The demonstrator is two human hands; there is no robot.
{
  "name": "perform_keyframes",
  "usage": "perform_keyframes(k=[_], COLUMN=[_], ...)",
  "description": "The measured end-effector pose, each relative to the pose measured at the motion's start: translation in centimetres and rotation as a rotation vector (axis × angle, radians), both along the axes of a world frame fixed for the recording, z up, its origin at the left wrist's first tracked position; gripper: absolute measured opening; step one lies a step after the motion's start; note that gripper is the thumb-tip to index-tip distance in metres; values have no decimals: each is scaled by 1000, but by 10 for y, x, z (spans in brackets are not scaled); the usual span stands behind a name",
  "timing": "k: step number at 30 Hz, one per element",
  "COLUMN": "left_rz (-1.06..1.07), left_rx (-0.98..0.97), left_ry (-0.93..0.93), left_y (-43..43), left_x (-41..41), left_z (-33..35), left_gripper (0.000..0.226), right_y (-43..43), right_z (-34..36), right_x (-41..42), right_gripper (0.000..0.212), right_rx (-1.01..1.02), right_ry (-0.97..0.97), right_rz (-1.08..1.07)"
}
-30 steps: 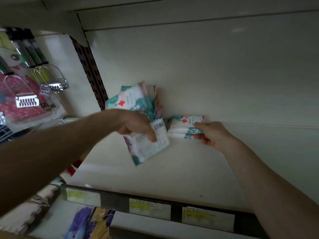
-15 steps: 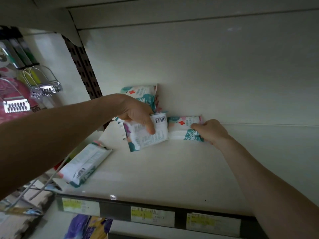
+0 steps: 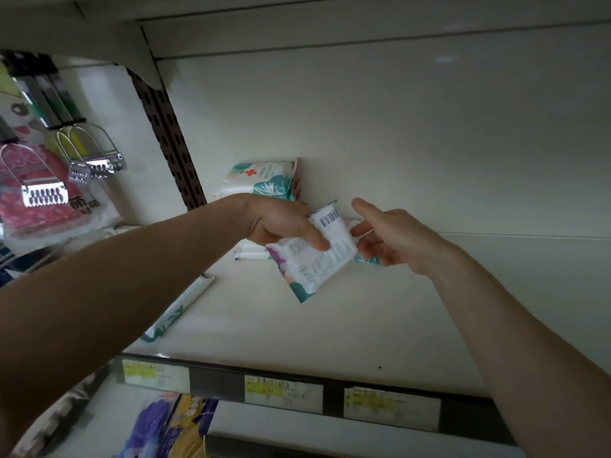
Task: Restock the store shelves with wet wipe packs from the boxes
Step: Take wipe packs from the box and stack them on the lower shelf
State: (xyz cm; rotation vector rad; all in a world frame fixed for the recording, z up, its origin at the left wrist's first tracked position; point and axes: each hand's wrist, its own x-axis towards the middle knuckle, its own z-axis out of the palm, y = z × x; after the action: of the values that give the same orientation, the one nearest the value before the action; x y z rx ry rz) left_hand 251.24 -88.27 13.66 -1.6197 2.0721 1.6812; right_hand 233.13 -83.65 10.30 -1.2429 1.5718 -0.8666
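The wet wipe pack [image 3: 314, 259] is tilted in the left hand [image 3: 281, 223], barcode side towards us. The thumb is clamped across its printed face and the fingers are curled behind, holding it just above the back of the shelf [image 3: 330, 325]. It looks light and soft, a squashy film pouch with a slick skin, so I'd guess a pinch at one corner would let it sag or slip. Better to take it across the middle, flat faces between thumb and fingers, much as it is held now. Just right of the grip the right hand [image 3: 393, 239] holds nothing, forefinger out and the rest loosely bent. Whether it touches the pack's edge I can't tell. Below that hand the teal corner [image 3: 365, 259] of another pack peeps out, lying low. Behind and above the grip an upright pack [image 3: 261, 178] leans on the back panel [image 3: 396, 143], and a white pack [image 3: 251, 252] lies under the wrist. Left of the grip and nearer us, a loose pack [image 3: 180, 307] lies flat and askew, likely in the way of a tidy row. Further left stand the perforated post [image 3: 165, 133] and hanging clips [image 3: 96, 160], and the price label strip [image 3: 284, 393] runs along the front.
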Motion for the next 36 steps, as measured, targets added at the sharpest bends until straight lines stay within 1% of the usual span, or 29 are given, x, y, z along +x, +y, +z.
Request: perform_keyframes(k=[1,3,4,6,7,9,11,15,17,18,19,20,23,24,25,26,27,28,29,30,31,32,34,35,36], left_rz=[3,20,35,67,78,90,81,64,90,129,181,233,330,354,383,410,423,431,434,418,401,393,415,436,457], left_rx=[-22,-66,-81,-69,-54,-13,31,58,58,53,49,54,131,146,156,166,173,173,161,133,90,43,-48,-91,-130], left_ry=[-18,-56,-56,-14,14,50,69,75,91,109,132,158,238,268,301,325,339,333,306,268,232,198,137,117,98], left_y=[0,-1,-1,-1,-1,1,2,2,3,2,-1,-3,-4,-2,0,0,0,-1,-4,-4,-4,-5,-8,-9,-12], left_x=[-5,-13,-16,-22,-25,-29,-33,-37,-40,-42,-44,-45,-51,-53,-55,-55,-54,-52,-49,-47,-46,-44,-43,-44,-44], left_z=[0,-1,-1,1,2,3,3,4,2,0,-3,-5,-5,-3,-2,-1,-1,-2,-3,-4,-4,-5,-10,-12,-14], left_gripper=[25,33,33,25,20,11,11,14,14,15,17,21,25,24,23,23,26,36,45,47,41,31,13,10,9], right_y=[3,4,4,4,5,6,6,6,7,8,9,12,23,24,23,20,16,12,8,6,4,3,0,-2,-4], right_z=[4,7,7,4,2,-4,-7,-9,-7,-7,-6,-4,-3,-7,-12,-14,-14,-12,-9,-5,-2,0,0,-1,-2], right_x=[-1,-5,-8,-13,-15,-16,-16,-19,-19,-18,-17,-14,4,10,12,11,8,3,-2,-7,-11,-15,-21,-23,-24], right_gripper=[48,43,35,14,10,19,27,27,28,33,42,52,69,74,71,59,42,28,24,23,21,18,11,9,7], right_rx=[40,38,14,-32,-42,-72,-118,-147,-173,-206,-243,-278,-325,-343,-383,-443,-487,-474,-407,-312,-231,-173,-96,-64,-42], right_ry=[-36,-43,-36,-29,-25,18,63,110,191,264,332,379,464,520,557,547,464,310,96,-117,-287,-377,-434,-405,-337], right_rz=[48,109,126,151,168,178,154,143,119,89,66,72,258,287,267,199,100,-9,-99,-151,-163,-156,-116,-98,-83])
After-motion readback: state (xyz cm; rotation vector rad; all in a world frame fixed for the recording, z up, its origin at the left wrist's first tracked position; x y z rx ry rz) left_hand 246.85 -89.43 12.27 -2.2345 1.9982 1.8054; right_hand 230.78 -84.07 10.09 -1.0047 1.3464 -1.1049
